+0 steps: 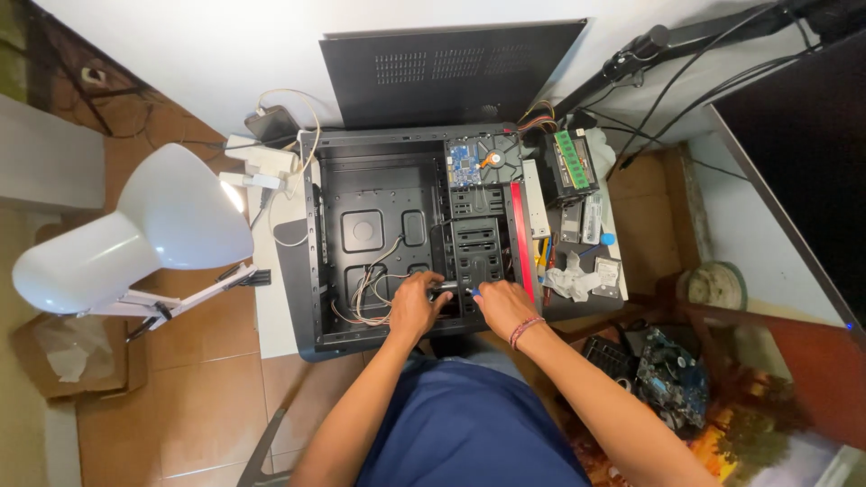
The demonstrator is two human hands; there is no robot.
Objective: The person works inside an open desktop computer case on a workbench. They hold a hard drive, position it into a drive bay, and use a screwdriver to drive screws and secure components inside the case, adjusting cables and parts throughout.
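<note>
An open black computer case (pixel 379 194) lies on its side on a small table. My left hand (pixel 413 307) is closed around a dark screwdriver handle (pixel 446 287) near the case's front lower edge. My right hand (pixel 502 305), with a red bracelet on the wrist, pinches the blue tip end of the same tool beside the drive cage (pixel 475 239). A bundle of thin coloured wires (pixel 370 293) lies just left of my left hand. A hard drive with a blue circuit board (pixel 483 160) sits at the top of the cage.
The black side panel (pixel 451 72) leans on the wall behind. A white desk lamp (pixel 135 230) stands at the left. Memory sticks, small parts and crumpled paper (pixel 577 234) lie to the right of the case. A motherboard (pixel 672 374) rests lower right, a dark monitor (pixel 803 153) far right.
</note>
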